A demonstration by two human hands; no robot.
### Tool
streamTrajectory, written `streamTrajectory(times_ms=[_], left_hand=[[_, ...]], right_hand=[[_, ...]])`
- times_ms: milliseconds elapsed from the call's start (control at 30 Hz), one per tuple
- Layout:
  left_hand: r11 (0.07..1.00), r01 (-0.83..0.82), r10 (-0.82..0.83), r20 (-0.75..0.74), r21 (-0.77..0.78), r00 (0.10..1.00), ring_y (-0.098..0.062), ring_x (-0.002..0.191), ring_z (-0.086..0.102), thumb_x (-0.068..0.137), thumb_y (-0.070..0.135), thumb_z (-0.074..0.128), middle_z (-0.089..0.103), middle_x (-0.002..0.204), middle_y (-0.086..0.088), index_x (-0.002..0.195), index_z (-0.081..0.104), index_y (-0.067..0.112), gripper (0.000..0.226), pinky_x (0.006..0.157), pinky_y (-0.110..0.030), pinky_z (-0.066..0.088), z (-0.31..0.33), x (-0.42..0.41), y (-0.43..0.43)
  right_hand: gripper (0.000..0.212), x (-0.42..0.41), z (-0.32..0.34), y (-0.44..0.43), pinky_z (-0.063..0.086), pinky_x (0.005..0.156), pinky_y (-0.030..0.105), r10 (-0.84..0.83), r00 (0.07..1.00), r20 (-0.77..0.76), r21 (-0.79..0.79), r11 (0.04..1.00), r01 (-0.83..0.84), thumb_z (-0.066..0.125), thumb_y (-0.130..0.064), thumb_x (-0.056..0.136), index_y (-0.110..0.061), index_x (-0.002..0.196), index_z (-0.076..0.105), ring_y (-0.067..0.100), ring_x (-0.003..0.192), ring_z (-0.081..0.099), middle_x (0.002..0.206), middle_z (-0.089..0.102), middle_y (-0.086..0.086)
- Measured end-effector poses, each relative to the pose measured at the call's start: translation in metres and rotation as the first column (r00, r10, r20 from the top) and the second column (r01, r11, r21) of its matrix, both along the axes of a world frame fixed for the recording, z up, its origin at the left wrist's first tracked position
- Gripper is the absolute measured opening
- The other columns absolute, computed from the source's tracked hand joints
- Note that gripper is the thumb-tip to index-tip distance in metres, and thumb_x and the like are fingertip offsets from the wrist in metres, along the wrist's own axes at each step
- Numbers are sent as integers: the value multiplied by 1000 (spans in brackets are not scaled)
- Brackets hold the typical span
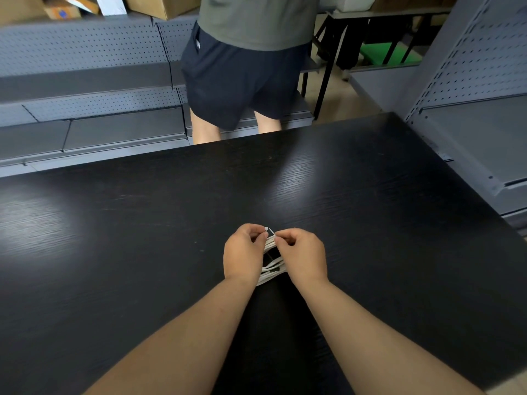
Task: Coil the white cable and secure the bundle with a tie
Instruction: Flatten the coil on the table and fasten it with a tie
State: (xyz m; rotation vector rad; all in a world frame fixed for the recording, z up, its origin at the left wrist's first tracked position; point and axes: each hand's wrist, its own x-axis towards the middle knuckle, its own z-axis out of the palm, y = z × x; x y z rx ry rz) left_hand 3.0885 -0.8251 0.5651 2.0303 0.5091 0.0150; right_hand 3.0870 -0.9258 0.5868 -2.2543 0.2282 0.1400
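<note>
White cable [272,266] already coiled into flat bundle, sitting between 2 hands over black table [142,223]; whether it is touching table, cannot tell. Left hand [242,252] pinching tie [269,230] near head end. Right hand [302,255] pinching thin tail, other fingers curling under. Tie seemingly not closed yet, 2 ends showing apart.

Risks:
- tail missing head slot, both ends being tiny
- pinch loosening, loops springing apart
- tie catching only some strands, leaving bundle slack
</note>
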Motion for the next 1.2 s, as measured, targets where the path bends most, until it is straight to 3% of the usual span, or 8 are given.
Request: streamTrajectory(times_ms=[200, 467, 700, 833, 1200], left_hand=[[1000, -2, 2, 4, -26, 1000, -3, 82, 57, 90, 19, 60, 62, 88, 11, 101, 66, 17, 13, 68, -11, 41, -1, 0, 1], [996, -3, 3, 0, -88, 1000, -7, 88, 61, 90, 20, 60, 64, 88, 10, 93, 63, 22, 5, 81, -26, 50, -2, 0, 2], [996, 1, 0, 8, -89, 1000, -7, 88, 61, 89, 20, 61, 63, 86, 12, 92, 63, 23, 4, 80, -26, 51, -1, -1, 3], [995, 0, 2, 20, -102, 1000, -7, 88, 61, 89, 19, 61, 63, 86, 12, 91, 63, 22, 5, 82, -28, 51, -1, -1, 3], [992, 25, -21, 32, -125, 999, -5, 87, 61, 88, 19, 62, 64, 86, 13, 85, 61, 28, 10, 84, -28, 52, -2, -1, 4]], right_hand=[[18, -1, 1, 0, 48, 77, 19, 33, 999, 34, -55, 998, -31, 59, -22, 91, -19, 104, 70, 6, 88, 59, 102, 67, -4], [17, -2, -3, 1, 48, 74, 18, -7, 999, 51, 23, 1000, 6, 61, -21, 89, -18, 101, 72, 4, 84, 58, 99, 68, -4], [16, -3, -4, 2, 47, 72, 17, -25, 998, 51, 51, 998, 22, 61, -20, 89, -17, 100, 72, 5, 83, 59, 98, 68, -4], [17, -3, -3, 3, 52, 76, 25, -21, 999, 36, 59, 998, 19, 60, -21, 90, -17, 99, 73, 8, 84, 61, 98, 70, -3], [20, -5, -2, 2, 46, 75, 18, -20, 999, 44, 54, 998, 17, 58, -21, 92, -15, 105, 71, 4, 84, 57, 102, 69, -2]])
